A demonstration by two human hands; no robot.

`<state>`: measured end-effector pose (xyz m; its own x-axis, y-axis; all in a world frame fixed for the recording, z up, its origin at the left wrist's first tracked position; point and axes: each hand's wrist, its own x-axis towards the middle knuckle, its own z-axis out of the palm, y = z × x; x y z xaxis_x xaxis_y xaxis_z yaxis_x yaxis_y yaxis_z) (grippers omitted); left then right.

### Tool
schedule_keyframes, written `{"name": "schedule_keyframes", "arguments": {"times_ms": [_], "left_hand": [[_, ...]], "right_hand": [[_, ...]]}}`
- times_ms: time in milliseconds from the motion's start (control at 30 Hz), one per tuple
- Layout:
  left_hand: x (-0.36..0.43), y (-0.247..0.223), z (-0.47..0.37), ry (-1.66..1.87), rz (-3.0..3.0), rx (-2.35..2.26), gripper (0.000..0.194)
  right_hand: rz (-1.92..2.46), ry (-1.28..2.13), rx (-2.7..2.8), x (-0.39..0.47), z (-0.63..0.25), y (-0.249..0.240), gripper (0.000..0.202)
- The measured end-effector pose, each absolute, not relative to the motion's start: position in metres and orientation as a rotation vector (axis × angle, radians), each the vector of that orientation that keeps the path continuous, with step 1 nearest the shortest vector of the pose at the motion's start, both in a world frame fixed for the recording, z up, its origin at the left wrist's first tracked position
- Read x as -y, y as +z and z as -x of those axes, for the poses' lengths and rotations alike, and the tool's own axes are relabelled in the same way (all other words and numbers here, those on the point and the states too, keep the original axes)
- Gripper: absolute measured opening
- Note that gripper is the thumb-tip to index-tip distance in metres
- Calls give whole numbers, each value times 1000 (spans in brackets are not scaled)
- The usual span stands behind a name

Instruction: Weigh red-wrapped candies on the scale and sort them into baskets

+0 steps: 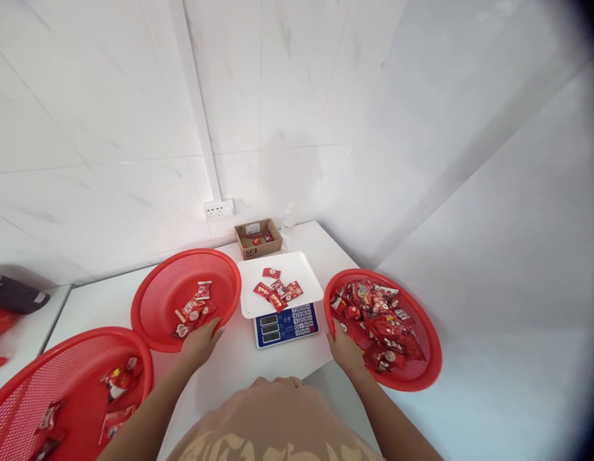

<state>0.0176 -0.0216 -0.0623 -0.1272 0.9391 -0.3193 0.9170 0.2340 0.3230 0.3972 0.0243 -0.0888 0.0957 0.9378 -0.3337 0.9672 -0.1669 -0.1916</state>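
My left hand (201,344) is closed at the near right rim of a red plastic basket (155,294) with several red candy packets (198,308) in it. With my right hand (344,349) I grip the left rim of another red basket (434,358), which holds a heap of red-wrapped packets (381,314). Between the two baskets stands a weighing scale with a blue keypad panel (287,325). On its white pan (251,301) lie several red packets (279,291).
A third red basket (32,358) with a few packets stands at the near left. Behind the scale are a cardboard box (261,246) with red packets inside and a clear bottle (288,216). Walls bound the white table (321,243) behind and right. A dark object (16,296) lies far left.
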Motion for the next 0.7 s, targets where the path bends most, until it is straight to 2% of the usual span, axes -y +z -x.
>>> {"name": "schedule_keyframes", "arguments": {"times_ms": [167,500,600,700], "left_hand": [[41,-63,-12,49,-1817,-2084,42],[65,-68,7,100,-1739,-2284,34],[68,-60,13,344,-1611,-2476,36],[75,-50,13,814,-1311,-2533,30]], "right_hand": [[-2292,-682,-1981,-23,-398,-89,53],[-2296,-654,-1942,-21,-393,-82,54],[-2288,-639,-1939,-20,-393,-80,55],[-2276,-630,-1941,-20,-392,-80,55]]}}
